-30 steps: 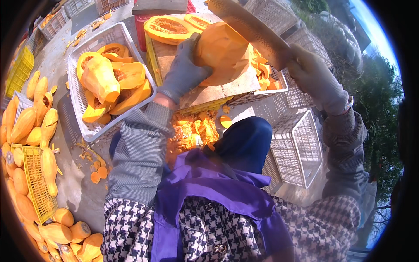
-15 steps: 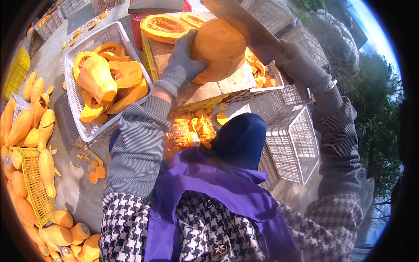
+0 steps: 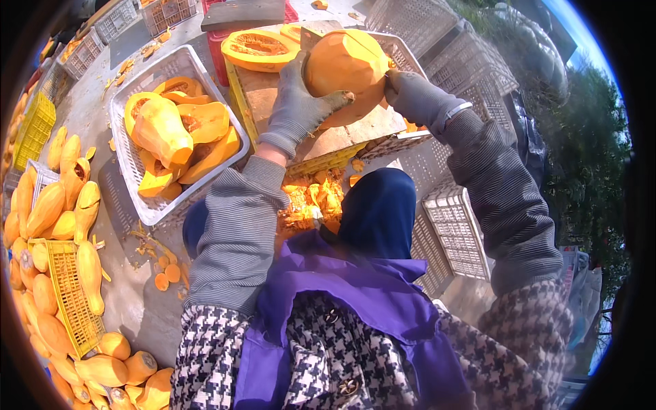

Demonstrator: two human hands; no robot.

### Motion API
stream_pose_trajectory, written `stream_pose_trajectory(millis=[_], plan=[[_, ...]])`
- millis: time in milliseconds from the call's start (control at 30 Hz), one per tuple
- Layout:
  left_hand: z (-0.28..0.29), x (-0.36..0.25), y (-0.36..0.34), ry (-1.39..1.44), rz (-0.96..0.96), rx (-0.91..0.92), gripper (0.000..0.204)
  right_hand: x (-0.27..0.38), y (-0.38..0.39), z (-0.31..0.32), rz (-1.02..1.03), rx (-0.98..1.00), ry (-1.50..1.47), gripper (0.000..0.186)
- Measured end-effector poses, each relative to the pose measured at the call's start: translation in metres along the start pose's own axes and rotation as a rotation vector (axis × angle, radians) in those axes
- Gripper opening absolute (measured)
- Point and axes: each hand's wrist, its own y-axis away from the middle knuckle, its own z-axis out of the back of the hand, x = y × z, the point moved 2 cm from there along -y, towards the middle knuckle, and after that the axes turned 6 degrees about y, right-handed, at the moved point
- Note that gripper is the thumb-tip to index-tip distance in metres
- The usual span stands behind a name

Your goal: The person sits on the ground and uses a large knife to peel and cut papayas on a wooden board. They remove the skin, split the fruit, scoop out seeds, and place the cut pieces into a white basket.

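My gloved left hand holds the left and lower side of a large peeled orange squash above a wooden board. My gloved right hand is closed on the cleaver's handle at the squash's right side. The cleaver's blade is mostly hidden behind the squash, its end showing past the upper left. Halved squash lie at the board's back. A white crate left of the board holds squash halves and a peeled squash. Another crate, right of the board, is largely hidden.
Unpeeled long squash pile along the left around a yellow crate. Orange scraps lie below the board's front, by my blue-clad knee. An empty white crate stands at the right, with stacked crates behind.
My right hand has moved left and down from beside the squash; the cleaver, held raised at upper right before, is now lowered behind the squash, mostly out of sight.
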Motion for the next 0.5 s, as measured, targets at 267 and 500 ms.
stream_pose_trajectory(millis=[267,500], plan=[[0.025,-0.005,-0.081,-0.259,-0.273,-0.130,0.052,-0.030,-0.014,-0.024,0.036,-0.005,-0.326,0.020],[0.022,0.021,-0.165,-0.102,-0.088,0.186,0.030,-0.064,-0.004,-0.033,0.141,-0.258,-0.163,0.033]])
